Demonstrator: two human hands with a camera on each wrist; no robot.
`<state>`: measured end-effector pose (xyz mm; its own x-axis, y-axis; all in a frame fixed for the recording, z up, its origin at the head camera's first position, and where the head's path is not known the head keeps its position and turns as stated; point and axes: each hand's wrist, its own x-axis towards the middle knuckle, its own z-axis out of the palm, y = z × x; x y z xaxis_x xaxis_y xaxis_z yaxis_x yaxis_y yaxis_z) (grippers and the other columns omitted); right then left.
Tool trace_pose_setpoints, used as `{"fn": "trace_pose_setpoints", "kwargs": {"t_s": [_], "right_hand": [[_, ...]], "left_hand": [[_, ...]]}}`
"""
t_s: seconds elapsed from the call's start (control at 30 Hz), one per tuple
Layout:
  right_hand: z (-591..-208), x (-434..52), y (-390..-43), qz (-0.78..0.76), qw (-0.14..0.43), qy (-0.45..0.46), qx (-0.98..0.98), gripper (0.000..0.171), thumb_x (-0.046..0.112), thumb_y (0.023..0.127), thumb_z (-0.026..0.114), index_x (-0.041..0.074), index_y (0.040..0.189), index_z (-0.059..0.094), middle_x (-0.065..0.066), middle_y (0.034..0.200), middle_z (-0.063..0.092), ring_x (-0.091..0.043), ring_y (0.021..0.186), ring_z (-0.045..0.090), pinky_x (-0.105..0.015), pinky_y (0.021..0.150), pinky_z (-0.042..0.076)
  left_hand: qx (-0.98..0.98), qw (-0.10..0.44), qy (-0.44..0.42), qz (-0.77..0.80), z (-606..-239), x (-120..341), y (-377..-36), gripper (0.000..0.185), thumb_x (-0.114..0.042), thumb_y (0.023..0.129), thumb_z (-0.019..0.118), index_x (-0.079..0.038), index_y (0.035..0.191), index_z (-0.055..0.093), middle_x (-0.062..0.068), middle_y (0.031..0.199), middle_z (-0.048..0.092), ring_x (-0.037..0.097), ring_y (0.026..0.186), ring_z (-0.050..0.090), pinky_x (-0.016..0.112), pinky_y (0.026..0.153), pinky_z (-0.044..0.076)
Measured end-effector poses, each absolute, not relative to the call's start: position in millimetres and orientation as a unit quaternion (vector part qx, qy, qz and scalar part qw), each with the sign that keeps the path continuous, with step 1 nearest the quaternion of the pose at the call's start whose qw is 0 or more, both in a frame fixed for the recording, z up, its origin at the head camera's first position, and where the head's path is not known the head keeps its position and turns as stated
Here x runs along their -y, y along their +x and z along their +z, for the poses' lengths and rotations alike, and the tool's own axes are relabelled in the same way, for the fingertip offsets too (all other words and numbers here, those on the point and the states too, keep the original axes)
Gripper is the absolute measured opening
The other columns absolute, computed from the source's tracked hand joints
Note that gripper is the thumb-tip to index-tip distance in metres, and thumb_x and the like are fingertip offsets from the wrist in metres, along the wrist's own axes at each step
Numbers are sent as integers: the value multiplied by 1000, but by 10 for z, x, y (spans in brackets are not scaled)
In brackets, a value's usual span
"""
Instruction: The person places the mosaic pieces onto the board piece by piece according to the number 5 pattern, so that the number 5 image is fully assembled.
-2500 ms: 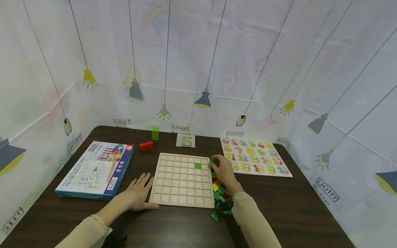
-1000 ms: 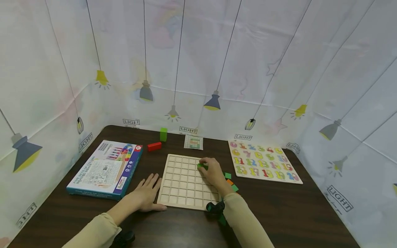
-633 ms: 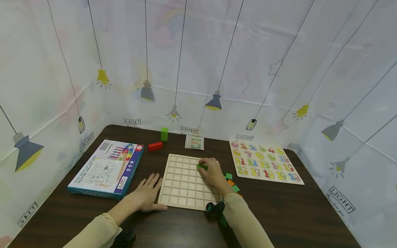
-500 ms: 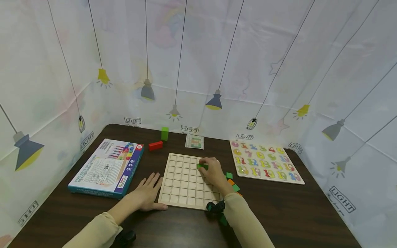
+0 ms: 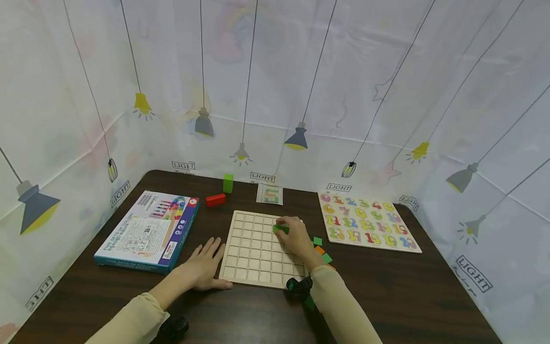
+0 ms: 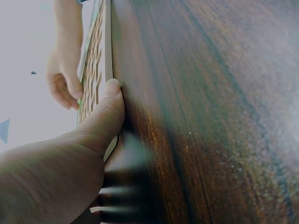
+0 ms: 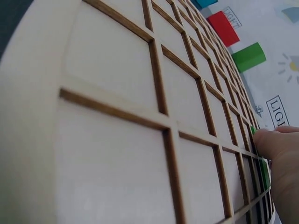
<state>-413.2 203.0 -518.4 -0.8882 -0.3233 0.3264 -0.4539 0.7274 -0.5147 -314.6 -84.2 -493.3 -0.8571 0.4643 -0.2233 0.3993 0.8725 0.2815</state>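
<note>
A pale wooden grid board [image 5: 242, 274] lies on the dark table. My left hand [image 5: 201, 268] rests flat at its left side, fingers spread and thumb along the front corner; in the left wrist view that thumb [image 6: 105, 109] touches the board's edge. My right hand [image 5: 297, 239] is over the upper right cells, thumb and fingers curled down at a green square tile [image 5: 280, 229]. In the right wrist view green shows on both sides of my thumb [image 7: 271, 142], and a green tile [image 7: 265, 173] lies in a cell. My fingers partly cover the green pieces.
Loose green and orange tiles [image 5: 326, 258] lie right of the board, partly under my right forearm. Behind it are a red block [image 5: 216, 200], a green block [image 5: 228, 183] and a pattern card [image 5: 269, 194]. A box [image 5: 146, 231] lies left, a number board [image 5: 367, 222] right.
Since the oldest frame my right hand has moved left from beyond the board's right edge onto its upper right cells with a green tile. Since then both hands look nearly still.
</note>
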Motion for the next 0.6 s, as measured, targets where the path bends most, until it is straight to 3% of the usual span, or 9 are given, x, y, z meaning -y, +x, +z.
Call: {"fn": "trace_pose_setpoints", "kwargs": {"t_s": [0.27,0.47,0.6], "right_hand": [[-5179,-2226,-4070,311,142,206,917,21,6,88,67,1,109,65,-10,103,65,-26,99,57,-40,82,49],[-5133,-2396,-4038,302,153,185,923,18,7,90,63,3,108,66,-6,99,64,-21,87,57,-36,71,49],[-5115,-2501,-4008,294,153,178,926,17,6,90,63,3,106,67,-7,98,66,-23,86,58,-39,72,48]], "left_hand": [[-956,148,227,115,-5020,826,-3170,112,-76,75,54,0,149,19,20,155,9,36,142,6,55,110,11],[-954,148,230,121,-4936,827,-3141,108,-71,77,57,2,148,22,23,153,13,39,141,9,56,109,13],[-954,147,233,115,-4914,839,-3137,106,-69,78,58,3,147,23,24,153,14,40,140,10,57,109,15]]}}
